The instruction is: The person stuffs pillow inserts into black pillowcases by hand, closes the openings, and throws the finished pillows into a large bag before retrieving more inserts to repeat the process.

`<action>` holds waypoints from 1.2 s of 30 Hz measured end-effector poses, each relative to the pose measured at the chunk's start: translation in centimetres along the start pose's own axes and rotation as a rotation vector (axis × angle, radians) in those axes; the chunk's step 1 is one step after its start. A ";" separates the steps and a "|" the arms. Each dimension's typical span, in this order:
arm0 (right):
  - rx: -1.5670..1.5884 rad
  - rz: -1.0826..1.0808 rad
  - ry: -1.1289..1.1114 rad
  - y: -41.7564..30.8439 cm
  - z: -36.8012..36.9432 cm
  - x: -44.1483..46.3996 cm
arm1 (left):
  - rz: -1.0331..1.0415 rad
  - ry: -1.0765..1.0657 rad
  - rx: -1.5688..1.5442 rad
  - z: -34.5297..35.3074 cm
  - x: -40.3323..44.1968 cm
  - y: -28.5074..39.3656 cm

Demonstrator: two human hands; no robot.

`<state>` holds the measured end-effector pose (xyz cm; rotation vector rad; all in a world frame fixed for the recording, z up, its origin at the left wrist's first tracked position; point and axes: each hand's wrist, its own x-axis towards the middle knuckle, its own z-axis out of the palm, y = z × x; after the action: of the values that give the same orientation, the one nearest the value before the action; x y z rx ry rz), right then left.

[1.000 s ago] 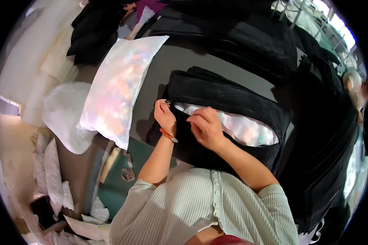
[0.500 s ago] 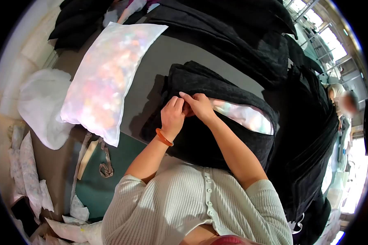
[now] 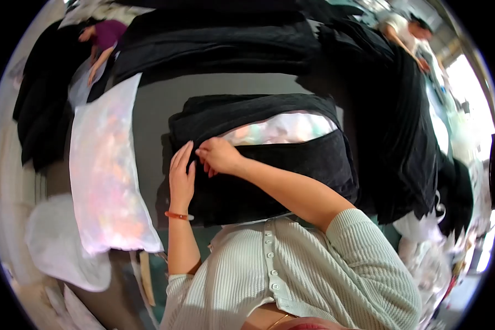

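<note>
A black fabric cover lies in front of me with a long slit along its top. Through the slit shows a white pillow with pale coloured filling. My left hand rests at the cover's left end, fingers extended and thumb apart. Beside it, my right hand has its fingers pinched together at the left end of the slit; whatever is between them is too small to make out. The two hands are close together.
Another white filled pillow lies on the left of the grey table. Black fabric is piled at the back, with more black fabric on the right. Two people work at the far left and far right.
My hands came together at the slit's left end, then parted slightly, and the left fingers stretched out. More of the inner pillow shows than half a second ago. The view has turned.
</note>
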<state>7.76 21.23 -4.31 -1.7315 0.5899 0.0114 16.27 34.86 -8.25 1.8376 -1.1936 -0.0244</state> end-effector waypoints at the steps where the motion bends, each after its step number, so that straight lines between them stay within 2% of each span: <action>1: -0.049 -0.034 0.037 -0.3 0.0 -0.5 | 0.017 -0.014 0.026 -0.3 0.2 -0.1; 4: -0.239 -0.174 0.150 0.8 0.3 -0.5 | 0.039 0.082 0.120 0.9 0.6 -0.9; 6: -0.221 -0.106 0.168 0.7 -0.3 -1.0 | 0.118 0.071 0.190 1.0 1.0 -0.6; 8: -0.637 -0.370 0.380 1.0 -0.7 -1.4 | 0.178 0.075 0.268 1.0 1.1 -0.6; 11: -0.704 -0.220 0.358 -0.2 -3.3 -3.2 | 0.159 0.134 0.260 1.1 0.6 -0.8; 17: -0.714 -0.122 0.380 0.0 -9.1 -8.1 | 0.124 0.147 0.223 1.0 0.8 -1.6; 21: -0.678 -0.171 0.428 0.9 -9.3 -9.0 | 0.164 0.112 0.263 0.4 1.4 -1.1; 24: -0.718 -0.298 0.453 2.2 -9.5 -9.2 | 0.132 0.004 0.344 -0.4 3.0 0.9; 25: -0.758 -0.199 0.372 1.7 -9.4 -9.8 | 0.128 -0.020 0.268 -0.8 3.9 2.6; 26: -0.750 -0.209 0.364 1.4 -9.6 -10.7 | 0.117 -0.045 0.194 -1.2 4.8 4.3; 28: -0.696 -0.539 0.517 1.9 -10.8 -13.1 | 0.159 -0.070 0.073 0.5 6.4 9.0; 30: -0.747 -0.728 0.627 3.2 -12.2 -14.5 | 0.257 -0.141 0.009 3.4 8.1 11.4; 32: -0.742 -0.685 0.585 4.7 -12.4 -14.3 | 0.366 -0.297 0.166 5.7 10.0 12.1; 34: -0.678 -0.642 0.580 5.2 -12.9 -13.7 | 0.344 -0.338 0.182 7.8 11.5 12.0; 36: -0.756 -0.602 0.585 5.1 -12.9 -12.9 | 0.291 -0.388 0.287 8.9 12.6 11.2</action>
<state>-9.36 13.65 -1.51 -2.6217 0.4791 -0.8095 10.85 18.35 -0.27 1.9392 -1.8072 -0.0489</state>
